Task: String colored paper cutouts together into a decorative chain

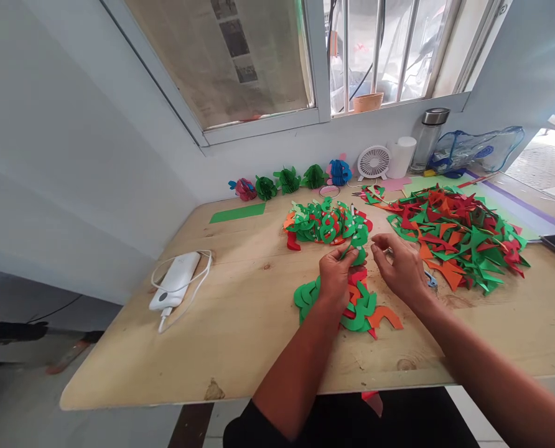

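Note:
My left hand (334, 274) pinches a green paper cutout (359, 239) with small white patches, held above the table. Close by on its right is my right hand (401, 264), its thumb and forefinger bent toward each other; anything between them is too small to make out. Beneath my left hand lies a pile of curved green, red and orange paper cutouts (364, 308). A second heap of such cutouts (321, 221), some with white patches, sits just beyond. Part of a blue-grey object (430, 280) shows beside my right wrist.
Red, green and orange paper scraps (464, 233) are heaped at the right. A white power bank (175, 281) with cable lies at the left. Several folded paper figures (289, 180), a small fan (373, 162) and a glass bottle (429, 140) stand along the wall.

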A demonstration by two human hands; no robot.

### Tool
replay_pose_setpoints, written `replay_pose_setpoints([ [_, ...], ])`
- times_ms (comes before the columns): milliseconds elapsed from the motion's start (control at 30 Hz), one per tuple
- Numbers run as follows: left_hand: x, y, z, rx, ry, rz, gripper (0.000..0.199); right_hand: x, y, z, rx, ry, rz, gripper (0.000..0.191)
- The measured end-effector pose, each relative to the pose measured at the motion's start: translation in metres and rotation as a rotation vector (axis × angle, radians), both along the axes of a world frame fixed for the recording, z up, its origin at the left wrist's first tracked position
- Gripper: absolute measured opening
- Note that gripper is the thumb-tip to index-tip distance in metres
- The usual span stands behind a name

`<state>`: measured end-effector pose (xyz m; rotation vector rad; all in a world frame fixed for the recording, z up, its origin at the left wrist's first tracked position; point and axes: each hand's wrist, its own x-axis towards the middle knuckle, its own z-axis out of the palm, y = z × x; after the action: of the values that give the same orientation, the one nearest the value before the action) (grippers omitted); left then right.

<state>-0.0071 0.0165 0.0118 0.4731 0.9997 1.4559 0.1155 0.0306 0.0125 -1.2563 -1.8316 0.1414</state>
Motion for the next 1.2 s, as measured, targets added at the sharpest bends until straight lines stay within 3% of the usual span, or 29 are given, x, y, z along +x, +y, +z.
replay_pose_setpoints([
  [200,0.0005,-0.0016,0.0005,0.014,-0.025,-0.058,0.032,-0.0016,0.0022,-0.0009,-0.354,0.404,0.175,0.026],
  [367,0.0017,-0.0018,-0.0033,0.016,-0.038,-0.088,0.033,-0.0039,0.0038,-0.0008,-0.527,0.680,0.271,0.047],
  [933,0.0032,-0.0053,0.0000,0.025,0.088,-0.155,0.032,-0.0048,0.0071,-0.0060,-0.574,0.811,0.249,0.050],
  [1200,0.0040,-0.0054,-0.0019,0.057,0.203,-0.136,0.033,-0.0026,0.0075,-0.0036,-0.670,0.992,0.296,0.049],
])
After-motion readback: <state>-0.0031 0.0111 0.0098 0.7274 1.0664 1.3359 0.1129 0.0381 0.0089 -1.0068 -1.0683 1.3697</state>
